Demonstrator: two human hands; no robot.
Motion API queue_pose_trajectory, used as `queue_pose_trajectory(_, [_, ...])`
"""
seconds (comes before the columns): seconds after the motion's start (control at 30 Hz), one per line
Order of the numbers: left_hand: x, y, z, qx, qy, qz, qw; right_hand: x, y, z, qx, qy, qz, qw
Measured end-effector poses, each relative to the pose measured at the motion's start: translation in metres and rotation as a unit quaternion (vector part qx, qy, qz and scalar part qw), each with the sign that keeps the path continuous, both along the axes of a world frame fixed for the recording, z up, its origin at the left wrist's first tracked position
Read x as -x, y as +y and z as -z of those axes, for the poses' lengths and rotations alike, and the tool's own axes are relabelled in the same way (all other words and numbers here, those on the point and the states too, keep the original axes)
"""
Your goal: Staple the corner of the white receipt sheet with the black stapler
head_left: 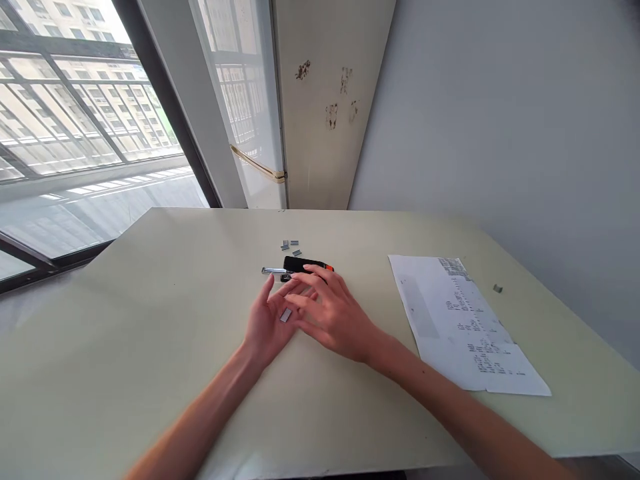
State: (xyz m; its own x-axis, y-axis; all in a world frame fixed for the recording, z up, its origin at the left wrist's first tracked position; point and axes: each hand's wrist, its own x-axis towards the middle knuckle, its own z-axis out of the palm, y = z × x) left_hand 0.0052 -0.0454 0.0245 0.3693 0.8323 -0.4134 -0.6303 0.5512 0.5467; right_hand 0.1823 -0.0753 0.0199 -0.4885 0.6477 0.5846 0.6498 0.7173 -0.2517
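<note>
Palm up, my left hand (pixel 270 323) is open with its fingers stretched out. A small grey staple strip (pixel 286 315) lies loose on that palm. Over the left fingers is my right hand (pixel 333 310), palm down and open, its fingers spread; nothing shows between them. Just beyond both hands, a black stapler (pixel 305 263) with an orange end lies on the table, partly hidden by the right fingers. Its shiny metal part (pixel 273 271) sticks out to the left. Several short staple strips (pixel 296 253) are scattered behind the stapler.
A printed sheet of paper (pixel 425 320) lies to the right, with my right forearm by its near edge. Farther right is a small grey-green piece (pixel 497 288). The pale table (pixel 150 333) meets a grey wall (pixel 500 120) on the right and windows on the left.
</note>
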Motion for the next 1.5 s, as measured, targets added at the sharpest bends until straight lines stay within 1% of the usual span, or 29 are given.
queue_pose_trajectory(0.1, [-0.017,-0.006,-0.002,-0.024,-0.008,0.088,0.996,-0.001,-0.009,-0.003,-0.006,-0.016,0.017,1.000])
queue_pose_trajectory(0.23, [-0.039,-0.010,0.000,-0.057,0.007,0.153,0.987,-0.015,-0.019,-0.009,-0.021,-0.002,0.033,0.999])
queue_pose_trajectory(0.3, [-0.047,-0.011,0.003,-0.097,0.028,0.165,0.981,-0.037,-0.027,-0.014,-0.028,0.006,0.046,0.999])
queue_pose_trajectory(0.33, [-0.048,-0.011,0.003,-0.132,0.049,0.164,0.976,-0.055,-0.031,-0.015,-0.030,0.013,0.065,0.997])
queue_pose_trajectory(0.37, [-0.046,-0.010,0.003,-0.179,0.085,0.162,0.967,-0.078,-0.037,-0.015,-0.033,0.022,0.104,0.994])
queue_pose_trajectory(0.4, [-0.042,-0.008,0.002,-0.237,0.135,0.158,0.949,-0.106,-0.042,-0.012,-0.034,0.032,0.160,0.986])
queue_pose_trajectory(0.43, [-0.035,-0.004,0.001,-0.301,0.204,0.150,0.919,-0.137,-0.048,-0.006,-0.033,0.036,0.223,0.973])
queue_pose_trajectory(0.47, [-0.027,0.000,0.000,-0.373,0.292,0.145,0.869,-0.171,-0.055,0.002,-0.020,0.035,0.294,0.955])
queue_pose_trajectory(0.5, [-0.017,0.006,-0.001,-0.434,0.372,0.126,0.811,-0.206,-0.062,0.012,-0.005,0.032,0.363,0.931])
queue_pose_trajectory(0.53, [-0.007,0.013,-0.002,-0.478,0.437,0.088,0.757,-0.240,-0.070,0.023,0.013,0.026,0.421,0.906])
queue_pose_trajectory(0.57, [0.003,0.020,-0.002,-0.507,0.485,0.043,0.711,-0.271,-0.077,0.035,0.023,0.016,0.466,0.884])
queue_pose_trajectory(0.6, [0.011,0.027,-0.002,-0.528,0.518,-0.012,0.673,-0.298,-0.084,0.047,0.034,0.000,0.493,0.870])
queue_pose_trajectory(0.63, [0.018,0.033,-0.001,-0.534,0.544,-0.051,0.645,-0.320,-0.090,0.057,0.042,-0.015,0.513,0.857])
queue_pose_trajectory(0.67, [0.024,0.040,0.001,-0.529,0.566,-0.079,0.628,-0.336,-0.095,0.065,0.053,-0.028,0.529,0.847])
queue_pose_trajectory(0.73, [0.034,0.049,0.005,-0.500,0.606,-0.104,0.610,-0.349,-0.100,0.072,0.086,-0.048,0.541,0.835])
queue_pose_trajectory(0.8, [0.043,0.056,0.010,-0.469,0.644,-0.096,0.596,-0.339,-0.098,0.066,0.096,-0.042,0.539,0.835])
queue_pose_trajectory(0.83, [0.047,0.059,0.013,-0.459,0.660,-0.083,0.589,-0.326,-0.094,0.059,0.094,-0.027,0.533,0.841])
queue_pose_trajectory(0.9, [0.055,0.062,0.017,-0.451,0.678,-0.041,0.579,-0.290,-0.083,0.040,0.111,0.021,0.491,0.864])
queue_pose_trajectory(0.97, [0.062,0.064,0.020,-0.445,0.683,0.008,0.579,-0.244,-0.069,0.020,0.163,0.085,0.410,0.893])
queue_pose_trajectory(1.0, [0.065,0.065,0.021,-0.440,0.685,0.027,0.580,-0.219,-0.061,0.012,0.194,0.116,0.354,0.907])
queue_pose_trajectory(1.1, [0.073,0.067,0.025,-0.439,0.692,0.033,0.572,-0.147,-0.031,0.000,0.253,0.197,0.211,0.924])
queue_pose_trajectory(1.13, [0.075,0.069,0.026,-0.446,0.693,0.030,0.565,-0.126,-0.020,-0.001,0.272,0.218,0.178,0.920])
queue_pose_trajectory(1.17, [0.077,0.070,0.027,-0.454,0.693,0.030,0.559,-0.106,-0.007,0.001,0.298,0.244,0.159,0.909])
queue_pose_trajectory(1.2, [0.079,0.071,0.028,-0.462,0.691,0.033,0.555,-0.089,0.006,0.003,0.334,0.275,0.148,0.889])
queue_pose_trajectory(1.27, [0.082,0.071,0.028,-0.473,0.686,0.050,0.551,-0.062,0.030,0.009,0.434,0.358,0.119,0.818])
queue_pose_trajectory(1.3, [0.083,0.070,0.027,-0.476,0.681,0.062,0.553,-0.052,0.041,0.013,0.451,0.374,0.112,0.803])
queue_pose_trajectory(1.37, [0.083,0.067,0.025,-0.481,0.668,0.081,0.562,-0.039,0.057,0.019,0.476,0.394,0.101,0.780])
queue_pose_trajectory(1.4, [0.083,0.064,0.024,-0.484,0.662,0.088,0.565,-0.036,0.062,0.022,0.480,0.400,0.100,0.774])
queue_pose_trajectory(1.5, [0.083,0.059,0.020,-0.489,0.647,0.097,0.576,-0.034,0.067,0.027,0.487,0.421,0.103,0.758])
